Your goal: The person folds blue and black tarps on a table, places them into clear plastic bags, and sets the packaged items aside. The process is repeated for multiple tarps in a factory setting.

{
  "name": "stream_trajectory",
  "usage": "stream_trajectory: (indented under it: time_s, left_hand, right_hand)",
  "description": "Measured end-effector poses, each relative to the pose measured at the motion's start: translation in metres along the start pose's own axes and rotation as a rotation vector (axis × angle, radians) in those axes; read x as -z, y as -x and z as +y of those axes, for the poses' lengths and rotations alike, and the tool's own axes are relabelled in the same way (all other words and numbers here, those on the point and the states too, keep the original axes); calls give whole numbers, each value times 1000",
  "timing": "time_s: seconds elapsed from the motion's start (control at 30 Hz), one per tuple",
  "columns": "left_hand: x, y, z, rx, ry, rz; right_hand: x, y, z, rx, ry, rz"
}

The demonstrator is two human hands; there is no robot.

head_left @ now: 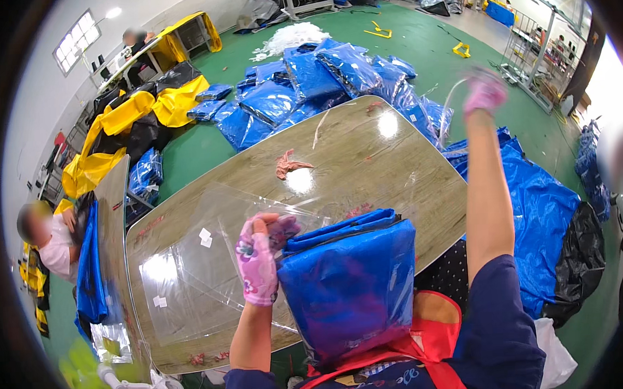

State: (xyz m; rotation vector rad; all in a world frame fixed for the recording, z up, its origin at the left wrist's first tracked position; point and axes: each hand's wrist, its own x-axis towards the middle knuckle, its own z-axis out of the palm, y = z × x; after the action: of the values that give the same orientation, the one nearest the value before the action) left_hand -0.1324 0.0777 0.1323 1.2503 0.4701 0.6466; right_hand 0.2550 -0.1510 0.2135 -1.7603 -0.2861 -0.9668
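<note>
Bent-fingered and in a pink floral glove, the left hand stands at the upper left corner of a clear plastic bag; whether its fingers pinch the film cannot be told. Farthest left, a co-worker in a light top sits by a side table, with a blue sheet hanging near its edge. Behind, yellow sheeting lies heaped with black, and blue packets in clear wrapping lie just beside it.

On the wood-patterned table, flat, see-through bags overlap at the left, two bearing small white labels. A crumpled reddish scrap lies farther back. At the near edge, in front of the person's red apron, the upright bag holds a folded blue sheet, its dark-edged folds showing at the top; whether the mouth is sealed cannot be told.

Beyond the table, many clear bags packed with folded blue sheets form a pile on the green floor. Raised at the right, the right hand, also in pink, is blurred, so its finger state cannot be told; a pale strip curves down from it. Loose blue sheeting and black sheeting lie farthest right.
</note>
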Motion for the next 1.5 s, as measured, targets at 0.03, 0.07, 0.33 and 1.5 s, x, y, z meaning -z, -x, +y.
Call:
stream_trajectory:
  time_s: [0.03,0.07,0.33,1.5]
  left_hand:
    - [3,3,-2,-6,26,8]
    - [8,6,-1,-13,34,30]
    - [39,-1,31,36,-514,-133]
    - [-54,18,22,-80,-1442,-922]
  right_hand:
    - [23,-19,34,-125,-131,244]
    - [34,-4,49,-243,-286,260]
    - [80,171,-47,-831,-559,-1339]
    - [192,168,-61,337,75,-1122]
